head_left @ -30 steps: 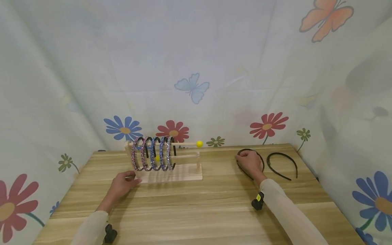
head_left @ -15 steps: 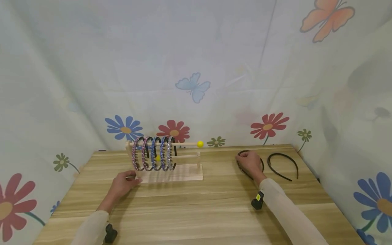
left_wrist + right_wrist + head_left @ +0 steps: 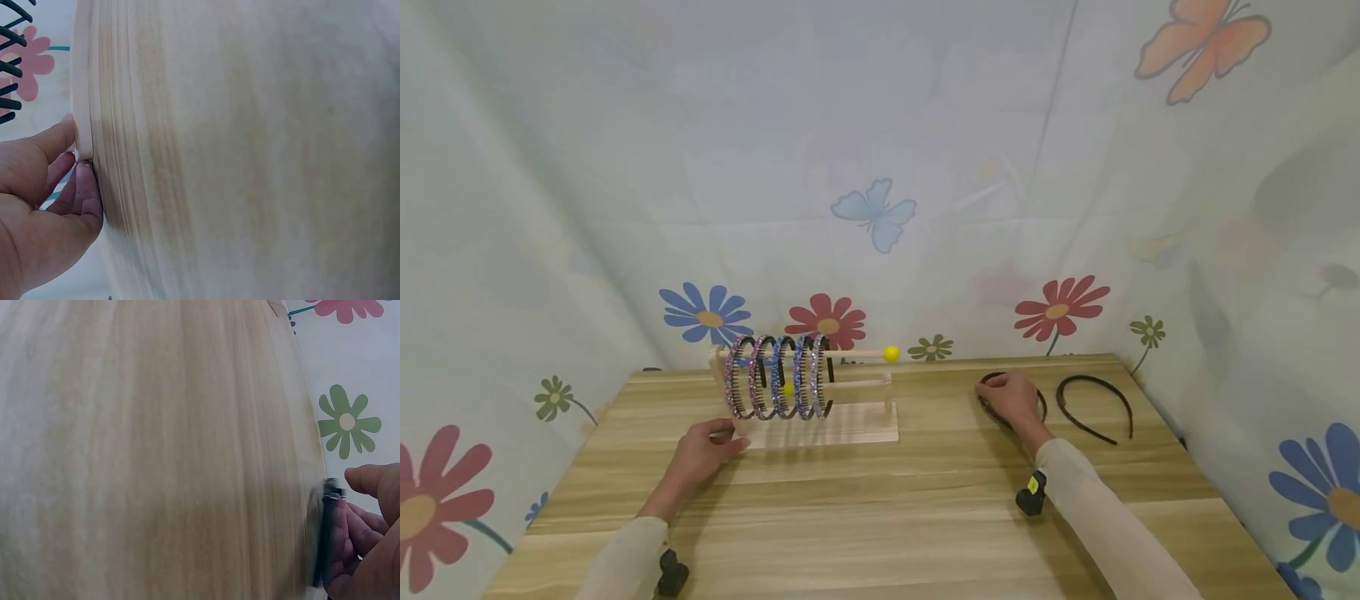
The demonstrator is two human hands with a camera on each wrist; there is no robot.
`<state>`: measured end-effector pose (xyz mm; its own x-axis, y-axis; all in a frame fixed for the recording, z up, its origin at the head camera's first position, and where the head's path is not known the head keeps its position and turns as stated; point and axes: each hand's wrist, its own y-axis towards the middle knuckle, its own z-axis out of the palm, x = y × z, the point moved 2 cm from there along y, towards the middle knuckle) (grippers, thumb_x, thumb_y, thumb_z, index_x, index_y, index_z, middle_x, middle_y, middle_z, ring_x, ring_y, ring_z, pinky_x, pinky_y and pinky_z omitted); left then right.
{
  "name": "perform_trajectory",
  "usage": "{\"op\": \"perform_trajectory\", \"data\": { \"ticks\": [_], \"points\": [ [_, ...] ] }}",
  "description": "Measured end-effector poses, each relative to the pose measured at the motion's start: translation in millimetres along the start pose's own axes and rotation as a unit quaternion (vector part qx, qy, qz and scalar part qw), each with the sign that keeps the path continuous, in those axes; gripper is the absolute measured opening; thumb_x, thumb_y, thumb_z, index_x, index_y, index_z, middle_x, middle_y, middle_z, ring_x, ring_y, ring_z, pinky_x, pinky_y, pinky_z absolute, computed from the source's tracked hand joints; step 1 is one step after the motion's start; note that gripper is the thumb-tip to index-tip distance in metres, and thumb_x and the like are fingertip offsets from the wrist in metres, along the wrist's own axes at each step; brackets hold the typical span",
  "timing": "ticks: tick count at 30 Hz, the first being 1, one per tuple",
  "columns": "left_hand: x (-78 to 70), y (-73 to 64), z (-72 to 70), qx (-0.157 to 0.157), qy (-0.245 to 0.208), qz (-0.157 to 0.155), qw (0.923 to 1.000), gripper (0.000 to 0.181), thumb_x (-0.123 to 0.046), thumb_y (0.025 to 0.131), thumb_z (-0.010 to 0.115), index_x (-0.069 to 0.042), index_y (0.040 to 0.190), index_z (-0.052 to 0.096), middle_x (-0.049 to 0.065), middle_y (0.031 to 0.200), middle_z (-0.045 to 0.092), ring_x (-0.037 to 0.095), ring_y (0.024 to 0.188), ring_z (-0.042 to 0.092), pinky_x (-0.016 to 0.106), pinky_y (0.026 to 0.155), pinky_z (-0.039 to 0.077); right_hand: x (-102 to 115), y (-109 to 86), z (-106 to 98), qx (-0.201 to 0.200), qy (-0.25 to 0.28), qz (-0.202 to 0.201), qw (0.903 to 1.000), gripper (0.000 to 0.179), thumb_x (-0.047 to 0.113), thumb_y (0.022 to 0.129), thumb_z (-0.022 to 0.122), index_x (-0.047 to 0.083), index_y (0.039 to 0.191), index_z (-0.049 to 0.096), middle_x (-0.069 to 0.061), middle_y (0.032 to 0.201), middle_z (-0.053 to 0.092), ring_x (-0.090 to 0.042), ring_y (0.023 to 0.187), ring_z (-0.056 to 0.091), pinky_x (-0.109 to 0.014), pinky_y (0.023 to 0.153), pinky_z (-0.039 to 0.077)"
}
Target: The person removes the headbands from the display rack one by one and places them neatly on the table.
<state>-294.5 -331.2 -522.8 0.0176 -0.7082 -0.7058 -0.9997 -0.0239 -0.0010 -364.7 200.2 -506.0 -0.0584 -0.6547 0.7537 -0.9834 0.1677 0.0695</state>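
A wooden rack (image 3: 850,423) stands at the back left of the table. From its upper rod hang several glittery toothed headbands, with a pink one (image 3: 729,382) leftmost and a silver one (image 3: 816,383) rightmost. My left hand (image 3: 702,452) pinches the near left corner of the rack's base; in the left wrist view its thumb lies on top and the fingers on the side and below. Towards the right, my right hand (image 3: 1013,400) holds a black headband (image 3: 323,544) between thumb and fingers, close to the tabletop. The hand hides part of that headband.
Another black headband (image 3: 1084,377) lies on the table (image 3: 880,517), right of my right hand. Yellow balls (image 3: 892,353) cap the rack's rods; the upper rod's bare end points right. A flower-printed cloth (image 3: 880,283) hangs just behind the table's back edge.
The black headband in my right hand has tilted slightly, its near end rising a little. My left hand stays on the rack's base. The head view has shifted slightly.
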Motion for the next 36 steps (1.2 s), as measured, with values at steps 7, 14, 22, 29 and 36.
{"op": "perform_trajectory", "data": {
  "ticks": [7,14,22,29,36],
  "points": [
    [-1.4,-0.3,-0.2,0.0,-0.003,0.01,1.0,0.052,-0.025,0.097,0.073,0.01,0.133,0.06,0.03,0.131,0.063,0.043,0.114,0.066,0.05,0.087,0.058,-3,-0.2,-1,0.008,0.015,0.003,0.9998,0.03,0.031,0.094,0.074,0.002,0.102,0.079,-0.014,0.1,0.077,-0.031,0.091,0.07,-0.046,0.079,0.057],
    [-2.2,-1.0,-0.7,-0.001,-0.002,0.012,0.9999,0.051,-0.024,0.097,0.073,0.01,0.132,0.061,0.03,0.13,0.064,0.043,0.113,0.067,0.049,0.086,0.058,3,-3.0,-12,0.008,0.056,-0.011,0.9984,0.037,0.037,0.097,0.07,0.004,0.114,0.076,-0.014,0.109,0.075,-0.03,0.1,0.07,-0.043,0.082,0.058],
    [-1.7,-1.7,-1.0,-0.003,0.004,0.007,1.0,0.051,-0.025,0.097,0.073,0.009,0.133,0.061,0.029,0.13,0.064,0.043,0.112,0.067,0.05,0.086,0.058,25,-11.5,-28,0.004,0.056,-0.118,0.9915,0.044,0.04,0.098,0.07,0.007,0.127,0.071,-0.014,0.117,0.073,-0.032,0.11,0.068,-0.049,0.089,0.057],
    [-1.3,-1.6,-0.8,-0.002,0.001,0.009,1.0,0.051,-0.024,0.097,0.073,0.01,0.133,0.061,0.03,0.131,0.064,0.044,0.113,0.067,0.05,0.087,0.058,54,-25.5,-38,-0.008,0.08,-0.191,0.9784,0.038,0.038,0.096,0.073,0.013,0.124,0.074,-0.009,0.113,0.076,-0.027,0.103,0.07,-0.047,0.084,0.059],
    [-2.2,-2.5,-0.5,0.002,-0.015,0.014,0.9998,0.05,-0.023,0.097,0.072,0.01,0.133,0.061,0.03,0.131,0.064,0.044,0.115,0.066,0.05,0.088,0.058,86,-46.3,-41,0.003,0.113,-0.214,0.9703,0.037,0.036,0.094,0.076,0.015,0.124,0.074,-0.006,0.112,0.076,-0.023,0.098,0.071,-0.045,0.082,0.06]
  ]
}}
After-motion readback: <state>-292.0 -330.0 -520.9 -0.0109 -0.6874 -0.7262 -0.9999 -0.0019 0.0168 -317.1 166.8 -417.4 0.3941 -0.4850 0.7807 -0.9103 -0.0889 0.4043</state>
